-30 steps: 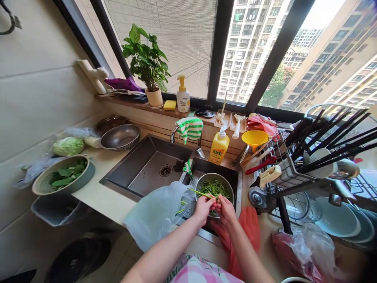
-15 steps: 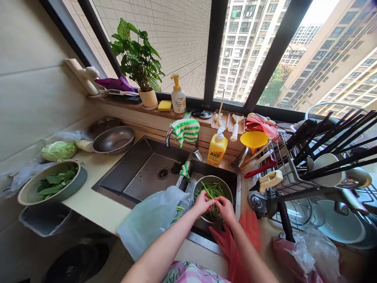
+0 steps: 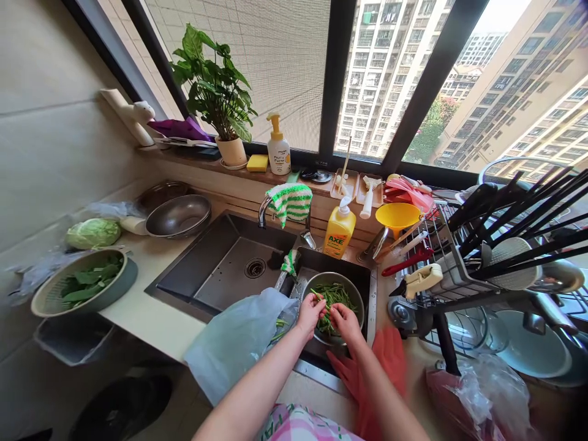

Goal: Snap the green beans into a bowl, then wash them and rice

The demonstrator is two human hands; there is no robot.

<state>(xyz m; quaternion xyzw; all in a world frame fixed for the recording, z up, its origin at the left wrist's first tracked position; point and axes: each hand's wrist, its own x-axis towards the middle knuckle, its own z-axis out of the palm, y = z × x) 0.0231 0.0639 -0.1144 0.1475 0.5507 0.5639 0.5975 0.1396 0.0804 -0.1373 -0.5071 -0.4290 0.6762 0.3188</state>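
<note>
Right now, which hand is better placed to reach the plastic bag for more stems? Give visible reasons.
Probably the left hand: it is beside the plastic bag, while the right hand sits farther over the bowl. Both pinch green stems.

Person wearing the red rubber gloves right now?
No: left hand and right hand are bare, holding green stems over the steel bowl; the red gloves lie by the sink edge.

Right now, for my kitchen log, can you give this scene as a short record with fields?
left hand: pinching green stems over the metal bowl
right hand: fingertips on the stems, grip unclear
bowl place: right basin of the sink
left of hands: plastic bag on the sink edge
right of hands: red rubber glove
behind bowl: yellow soap bottle
</note>
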